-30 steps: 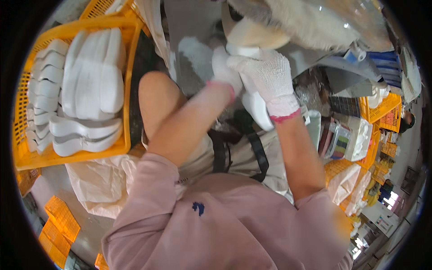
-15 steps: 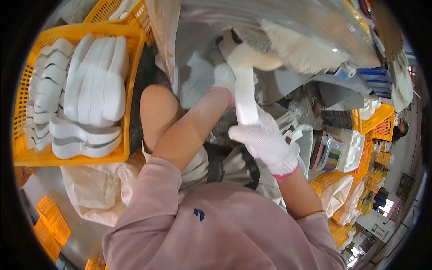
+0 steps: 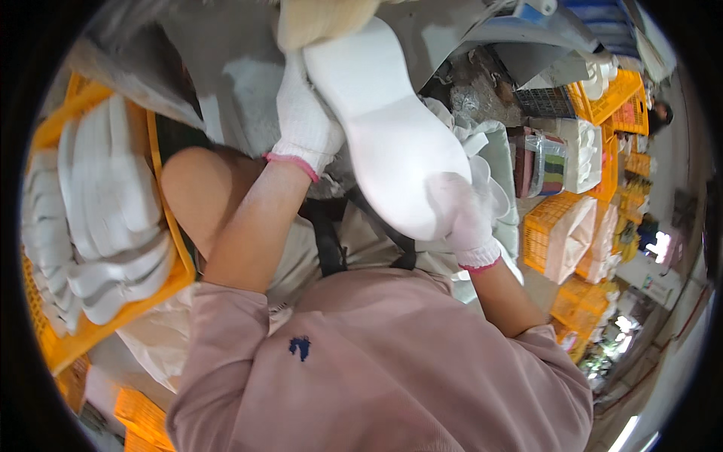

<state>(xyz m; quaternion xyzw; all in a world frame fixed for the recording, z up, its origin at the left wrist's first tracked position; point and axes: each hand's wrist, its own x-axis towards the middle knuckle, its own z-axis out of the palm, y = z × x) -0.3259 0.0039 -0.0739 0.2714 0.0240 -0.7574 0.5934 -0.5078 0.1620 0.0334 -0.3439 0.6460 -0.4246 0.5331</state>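
Observation:
A white shoe sole (image 3: 399, 135) slants between my two gloved hands, its broad flat face turned up toward me. My left hand (image 3: 305, 124) is closed along the left edge of its upper part. My right hand (image 3: 463, 215) grips the lower, rounded end, thumb lying across the face. The far end of the sole touches or nearly touches a pale, fuzzy buffing wheel (image 3: 324, 21); the picture does not show whether they meet. Both gloves are white knit with pink cuffs.
On the left, a yellow crate (image 3: 162, 282) holds several stacked white soles (image 3: 102, 181). A grey machine housing (image 3: 218, 45) rises ahead. To the right are more yellow crates (image 3: 546, 233), a stack of coloured sheets (image 3: 548, 162) and a pale green bag (image 3: 501, 147).
The sole has turned from edge-on to showing its broad face. My left hand has moved left and nearer, and my right hand has shifted to its lower end. The view has tilted.

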